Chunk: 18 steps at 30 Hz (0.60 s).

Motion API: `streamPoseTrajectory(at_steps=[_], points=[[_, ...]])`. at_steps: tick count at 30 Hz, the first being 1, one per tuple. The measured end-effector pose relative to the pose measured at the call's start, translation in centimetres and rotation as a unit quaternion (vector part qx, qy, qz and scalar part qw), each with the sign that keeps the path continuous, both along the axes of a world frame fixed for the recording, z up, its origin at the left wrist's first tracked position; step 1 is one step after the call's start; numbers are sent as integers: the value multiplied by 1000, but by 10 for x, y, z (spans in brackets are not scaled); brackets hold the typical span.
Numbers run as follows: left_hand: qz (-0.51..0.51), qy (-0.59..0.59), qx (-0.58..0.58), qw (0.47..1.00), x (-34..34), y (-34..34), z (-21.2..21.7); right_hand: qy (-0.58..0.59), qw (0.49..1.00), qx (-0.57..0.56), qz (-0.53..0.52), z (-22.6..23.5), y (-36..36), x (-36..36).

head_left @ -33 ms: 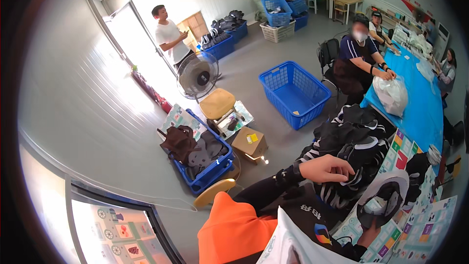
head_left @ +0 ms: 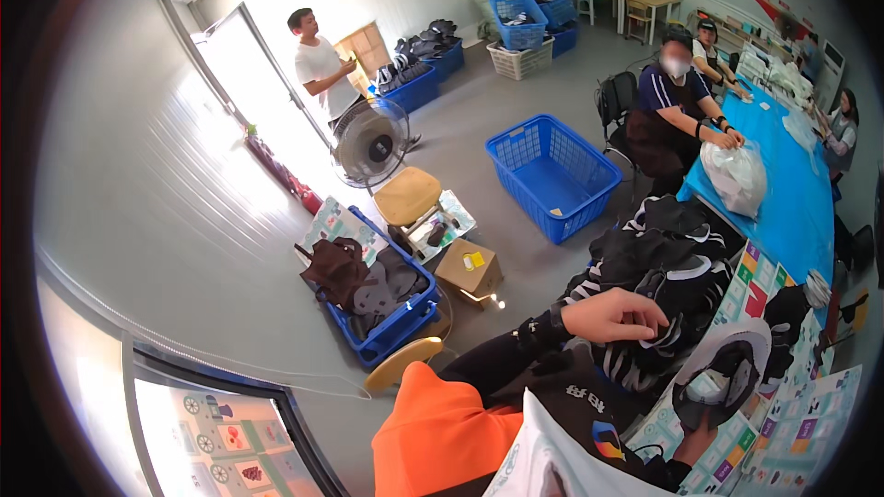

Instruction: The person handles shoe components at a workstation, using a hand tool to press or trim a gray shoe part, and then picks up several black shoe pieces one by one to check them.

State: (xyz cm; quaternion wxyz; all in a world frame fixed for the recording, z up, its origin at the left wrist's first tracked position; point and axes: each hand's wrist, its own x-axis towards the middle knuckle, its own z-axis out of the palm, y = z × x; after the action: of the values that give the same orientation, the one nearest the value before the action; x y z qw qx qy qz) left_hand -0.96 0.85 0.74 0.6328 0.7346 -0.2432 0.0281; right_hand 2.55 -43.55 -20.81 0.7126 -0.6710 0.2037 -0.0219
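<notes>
My right hand (head_left: 696,443) grips a dark cap with a pale grey brim (head_left: 742,342). It is turned so that its hollow inside shows, with a whitish patch within. My fingers are partly hidden behind the cap's lower edge. My left hand (head_left: 612,316) hangs over the near side of a heap of black caps with pale stripes (head_left: 635,262). Its fingers are loosely bent and nothing clearly shows in them. The heap lies left of the cap I hold, beside the blue-covered table (head_left: 769,186).
An empty-looking blue crate (head_left: 552,193) stands on the floor ahead. Left are a crate of dark cloth items (head_left: 391,327), a carton (head_left: 467,265), a stool (head_left: 407,195) and a fan (head_left: 371,145). A masked person (head_left: 677,97) handles a white bag (head_left: 734,177); another person (head_left: 322,69) stands by the doorway.
</notes>
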Motion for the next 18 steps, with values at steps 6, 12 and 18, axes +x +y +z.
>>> streamPoseTrajectory(at_steps=[6,12,18], points=[[17,-266,-240,934,-22,26,122,12,999,47,9,12,-6,-16],[-168,-348,-250,888,-45,26,194,-29,998,-41,-38,35,-3,-32],[-218,-340,-245,881,-39,7,205,-8,999,-11,-53,39,-23,-52]])
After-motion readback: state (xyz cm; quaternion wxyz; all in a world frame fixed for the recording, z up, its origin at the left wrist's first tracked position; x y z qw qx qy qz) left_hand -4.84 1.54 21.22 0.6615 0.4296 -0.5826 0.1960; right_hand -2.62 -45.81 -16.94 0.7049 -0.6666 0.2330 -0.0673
